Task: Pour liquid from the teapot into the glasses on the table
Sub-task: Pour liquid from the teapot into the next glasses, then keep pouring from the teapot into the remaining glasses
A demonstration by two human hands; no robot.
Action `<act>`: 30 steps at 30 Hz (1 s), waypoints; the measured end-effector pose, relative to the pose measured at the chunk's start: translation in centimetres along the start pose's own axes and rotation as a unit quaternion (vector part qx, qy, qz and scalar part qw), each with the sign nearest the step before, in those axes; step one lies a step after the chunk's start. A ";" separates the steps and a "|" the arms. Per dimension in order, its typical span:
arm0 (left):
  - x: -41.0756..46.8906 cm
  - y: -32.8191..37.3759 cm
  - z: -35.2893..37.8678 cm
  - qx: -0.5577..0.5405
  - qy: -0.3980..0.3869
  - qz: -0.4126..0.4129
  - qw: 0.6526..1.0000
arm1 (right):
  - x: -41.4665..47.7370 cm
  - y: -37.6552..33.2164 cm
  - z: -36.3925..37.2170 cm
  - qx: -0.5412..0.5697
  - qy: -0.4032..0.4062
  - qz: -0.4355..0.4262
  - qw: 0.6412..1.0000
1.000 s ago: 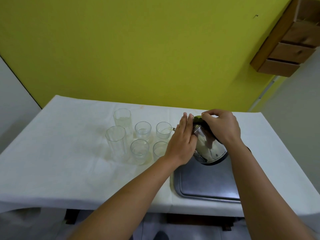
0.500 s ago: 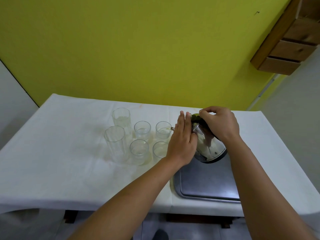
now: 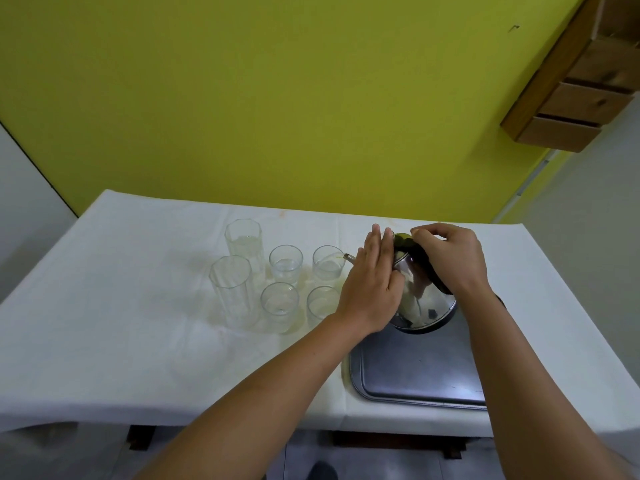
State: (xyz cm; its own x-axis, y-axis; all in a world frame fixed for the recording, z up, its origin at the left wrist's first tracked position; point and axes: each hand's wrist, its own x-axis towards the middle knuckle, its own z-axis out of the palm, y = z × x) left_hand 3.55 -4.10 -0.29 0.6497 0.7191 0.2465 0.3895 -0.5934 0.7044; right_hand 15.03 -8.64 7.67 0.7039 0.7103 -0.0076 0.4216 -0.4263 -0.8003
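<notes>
A shiny steel teapot (image 3: 424, 308) is tilted to the left above the table, its spout at the rim of the back right small glass (image 3: 327, 263). A thin stream runs into that glass. My right hand (image 3: 450, 258) grips the teapot's dark handle from above. My left hand (image 3: 372, 285) lies flat against the teapot's left side, fingers together. Three more small glasses (image 3: 285, 263) (image 3: 278, 304) (image 3: 322, 303) and two tall glasses (image 3: 244, 245) (image 3: 232, 289) stand in a cluster to the left.
A grey metal tray (image 3: 415, 372) lies on the white tablecloth (image 3: 121, 306) under and in front of the teapot. The yellow wall runs behind the table. A wooden drawer unit (image 3: 575, 91) hangs at the upper right.
The teapot and both hands have hardly moved; the spout stays at the back right small glass. The view has shifted slightly.
</notes>
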 end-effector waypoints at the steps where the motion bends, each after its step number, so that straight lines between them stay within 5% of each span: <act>1: 0.0 0.0 0.0 0.006 -0.006 0.004 1.000 | -0.2 0.2 -0.1 0.014 0.000 0.004 1.000; 14: 0.0 1.8 -1.2 0.078 -0.017 0.061 0.995 | -1.3 2.0 -0.5 0.247 0.024 0.046 0.968; 30: -2.9 4.1 -6.4 0.123 0.137 0.001 0.983 | -4.3 -4.2 0.8 0.349 -0.068 -0.001 0.935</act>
State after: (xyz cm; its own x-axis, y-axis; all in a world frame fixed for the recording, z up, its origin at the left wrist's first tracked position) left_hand -0.93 -6.36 6.14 0.4638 0.7684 0.4410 0.5565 -0.6399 0.5299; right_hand 9.75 -9.49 10.63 0.6041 0.7957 -0.0439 -0.0855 0.0100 -0.9963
